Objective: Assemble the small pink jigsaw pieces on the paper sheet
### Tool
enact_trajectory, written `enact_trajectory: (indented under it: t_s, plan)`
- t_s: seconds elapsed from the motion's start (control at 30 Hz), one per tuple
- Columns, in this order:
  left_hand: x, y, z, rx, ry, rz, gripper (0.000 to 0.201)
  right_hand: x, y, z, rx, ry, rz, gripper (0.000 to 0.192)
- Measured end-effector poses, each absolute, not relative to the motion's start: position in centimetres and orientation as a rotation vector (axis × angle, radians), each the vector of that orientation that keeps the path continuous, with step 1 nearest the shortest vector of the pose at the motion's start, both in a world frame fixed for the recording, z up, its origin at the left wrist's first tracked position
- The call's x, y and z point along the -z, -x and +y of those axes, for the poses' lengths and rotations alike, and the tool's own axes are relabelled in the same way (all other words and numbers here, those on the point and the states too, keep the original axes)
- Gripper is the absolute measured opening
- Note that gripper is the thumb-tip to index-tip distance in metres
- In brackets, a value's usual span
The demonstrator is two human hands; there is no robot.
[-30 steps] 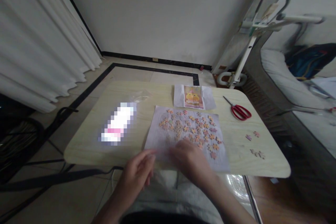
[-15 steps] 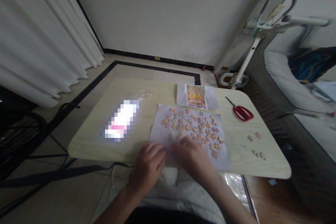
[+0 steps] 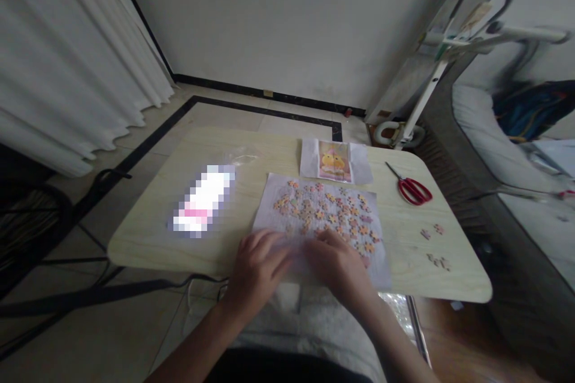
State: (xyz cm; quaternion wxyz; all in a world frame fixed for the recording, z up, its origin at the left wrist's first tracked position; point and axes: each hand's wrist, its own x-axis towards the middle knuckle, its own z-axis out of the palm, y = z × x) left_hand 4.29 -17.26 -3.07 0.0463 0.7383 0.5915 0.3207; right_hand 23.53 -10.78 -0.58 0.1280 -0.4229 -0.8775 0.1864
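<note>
1. Both hands rested on the near edge of the paper sheet (image 3: 314,215) — left hand (image 3: 258,266) with fingers loosely spread, right hand (image 3: 336,263) with fingers curled; whether either pinched a piece, I could not tell.
2. Puzzle pieces (image 3: 332,215) lay scattered on the sheet just beyond the hands — a sweeping wrist could likely scatter them.
3. Red scissors (image 3: 413,190) lay right of the sheet; the reference picture (image 3: 333,163) lay beyond it.

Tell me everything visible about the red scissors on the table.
The red scissors lie flat on the pale wooden table, near its far right corner. The two loop handles look like red plastic and point toward the person; the thin metal blades look closed and point away to the left. Nothing touches them; both hands are far off.
</note>
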Motion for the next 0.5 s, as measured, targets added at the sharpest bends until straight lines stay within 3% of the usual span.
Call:
enact_trajectory:
  t_s: [0.5]
  plan:
    - [3.27,-4.24,-17.24,-0.925,-2.241,1.804,0.013,0.46,-23.78,-10.91,-0.61,1.044,-2.522,0.021]
